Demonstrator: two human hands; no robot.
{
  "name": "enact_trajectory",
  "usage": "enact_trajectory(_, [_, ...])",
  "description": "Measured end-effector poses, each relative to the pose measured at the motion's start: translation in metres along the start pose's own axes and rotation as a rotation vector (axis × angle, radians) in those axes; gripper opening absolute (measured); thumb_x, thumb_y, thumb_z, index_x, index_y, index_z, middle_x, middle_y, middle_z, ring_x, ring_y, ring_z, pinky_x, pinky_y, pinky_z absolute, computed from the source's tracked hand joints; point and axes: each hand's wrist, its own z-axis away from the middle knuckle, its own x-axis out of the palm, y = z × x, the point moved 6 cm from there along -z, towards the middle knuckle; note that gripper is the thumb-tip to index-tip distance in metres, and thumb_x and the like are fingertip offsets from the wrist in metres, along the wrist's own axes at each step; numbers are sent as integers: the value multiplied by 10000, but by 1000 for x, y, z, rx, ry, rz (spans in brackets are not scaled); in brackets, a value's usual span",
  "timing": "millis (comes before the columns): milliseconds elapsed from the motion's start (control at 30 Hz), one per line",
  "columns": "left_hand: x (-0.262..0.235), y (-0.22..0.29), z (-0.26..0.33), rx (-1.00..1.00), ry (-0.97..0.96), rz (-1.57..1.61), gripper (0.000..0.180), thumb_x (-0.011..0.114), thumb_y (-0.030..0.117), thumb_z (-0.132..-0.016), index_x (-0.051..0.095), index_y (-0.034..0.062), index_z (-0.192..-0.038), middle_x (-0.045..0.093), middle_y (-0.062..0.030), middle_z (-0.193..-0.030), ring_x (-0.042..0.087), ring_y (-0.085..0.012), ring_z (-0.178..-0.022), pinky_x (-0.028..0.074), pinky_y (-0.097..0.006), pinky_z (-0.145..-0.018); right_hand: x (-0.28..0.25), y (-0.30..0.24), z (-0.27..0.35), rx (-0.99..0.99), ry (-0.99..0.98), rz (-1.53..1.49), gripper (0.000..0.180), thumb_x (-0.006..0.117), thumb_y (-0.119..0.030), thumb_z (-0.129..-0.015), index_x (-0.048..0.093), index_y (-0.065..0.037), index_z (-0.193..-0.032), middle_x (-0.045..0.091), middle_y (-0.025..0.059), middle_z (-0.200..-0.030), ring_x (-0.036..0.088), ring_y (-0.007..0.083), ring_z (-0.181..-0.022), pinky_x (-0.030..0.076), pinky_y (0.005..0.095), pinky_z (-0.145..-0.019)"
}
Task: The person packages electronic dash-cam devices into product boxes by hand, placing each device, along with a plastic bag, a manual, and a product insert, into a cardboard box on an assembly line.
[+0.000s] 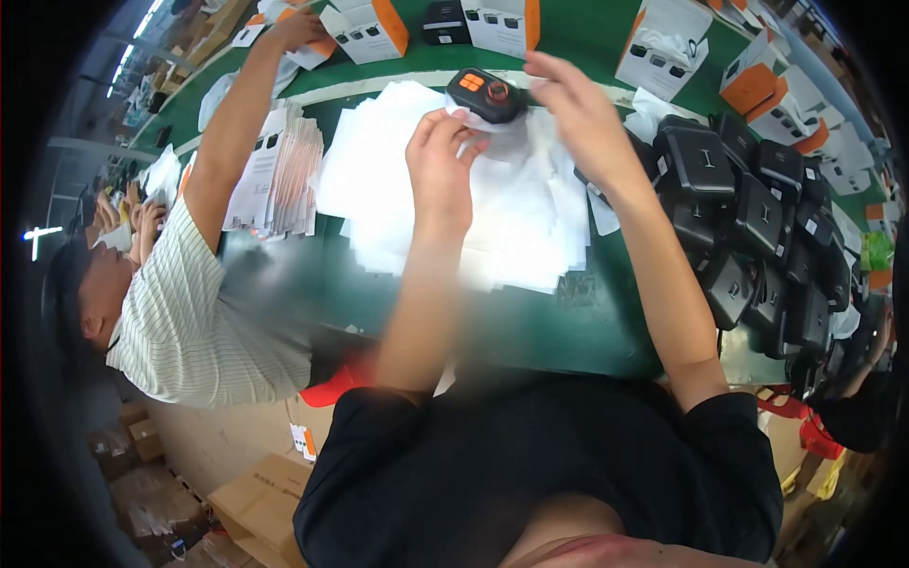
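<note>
A small black rounded device (487, 95) with orange pads and a round orange-marked part on top lies at the far side of a spread of thin white sheets (379, 161). My left hand (440, 156) is at its near left edge, thumb and fingers pinching a white sheet that reaches under the device. Just right of the device hovers my right hand (578, 109), its fingers stretched out and holding nothing I can see. Past my right forearm is a heap of black zipped-looking cases (757, 204).
White-and-orange boxes (366, 33) stand along the back of the green table (587, 331). Stacked printed flat packs (275, 175) lie to the left. A co-worker in a striped shirt (180, 312) reaches across there. Cardboard cartons (260, 502) sit on the floor.
</note>
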Motion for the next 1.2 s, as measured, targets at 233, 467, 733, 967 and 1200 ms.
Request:
enact_trajectory(233, [-14, 0, -2, -227, 165, 108, 251, 566, 293, -1008, 650, 58, -1042, 690, -57, -933, 635, -156, -816, 462, -322, -723, 28, 24, 0, -68, -128, 228, 509, 684, -408, -870, 592, 49, -1075, 643, 284, -1203, 614, 387, -1187, 469, 429, -998])
enact_trajectory(467, [-35, 1, -18, 68, -42, -165, 199, 645, 234, -1006, 658, 112, -849, 612, 35, -840, 539, -74, -789, 409, -244, -667, 59, 10, 0, -48, -167, 108, 619, 746, -419, -893, 600, 27, -1297, 690, 202, -1201, 676, 258, -1084, 528, 362, -934])
enact_trajectory(733, [-21, -18, -12, 49, -89, -140, 292, 648, 147, -1003, 528, 81, -745, 628, -35, -837, 553, -110, -780, 446, -268, -754, 30, 1, 21, -655, 4, 468, 523, 751, -137, -815, 547, 21, -1269, 587, 190, -1294, 529, 381, -1249, 443, 405, -1060])
enact_trajectory(967, [-15, -31, -10, -159, -46, 143, 121, 631, -13, -945, 549, 19, -1027, 663, -148, -1074, 658, -231, -1004, 534, -324, -894, -7, 10, -10, -166, 115, 525, 360, 696, -242, -898, 672, 22, -1142, 668, 201, -1136, 699, 328, -939, 549, 381, -835])
enact_trajectory(1200, [-32, -21, -11, -193, 60, 28, 549, 684, 0, -887, 413, -140, -1344, 610, -188, -1184, 662, -240, -1025, 538, -341, -946, 10, 20, -34, -48, -116, 496, 215, 722, -196, -874, 751, 1, -957, 735, 167, -849, 723, 309, -819, 557, 360, -771])
